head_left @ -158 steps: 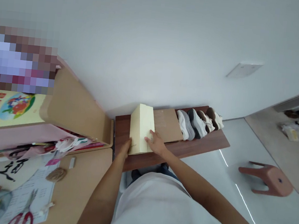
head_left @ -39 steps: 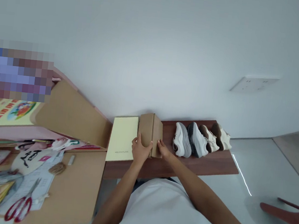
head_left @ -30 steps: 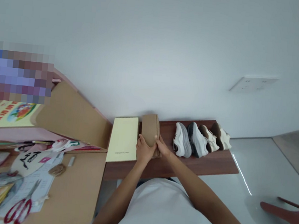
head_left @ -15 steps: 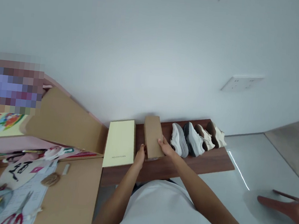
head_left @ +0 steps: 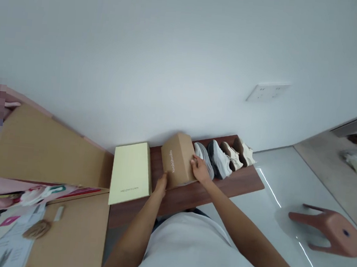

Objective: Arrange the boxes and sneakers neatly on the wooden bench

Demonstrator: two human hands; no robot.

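Observation:
A brown cardboard shoe box (head_left: 177,158) is tilted on the dark wooden shelf (head_left: 224,185), between a pale yellow box (head_left: 130,172) and a row of shoes (head_left: 222,155). My left hand (head_left: 161,184) presses against the brown box's near left corner, fingers closed on its edge. Fingers of my right hand (head_left: 199,169) lie on the box's right side, next to the closest white shoe. The yellow box lies flat with small lettering near its front edge.
A light wooden desk (head_left: 72,237) at the left carries papers and a pink organiser. A pink plastic stool (head_left: 331,228) lies on the glossy white floor at the right. A white wall with a socket plate (head_left: 267,92) stands behind the shelf.
The yellow box, upright in both hands at first, now lies flat at the left. Since then both hands took the brown box, turned it on edge and moved it right, against the shoes.

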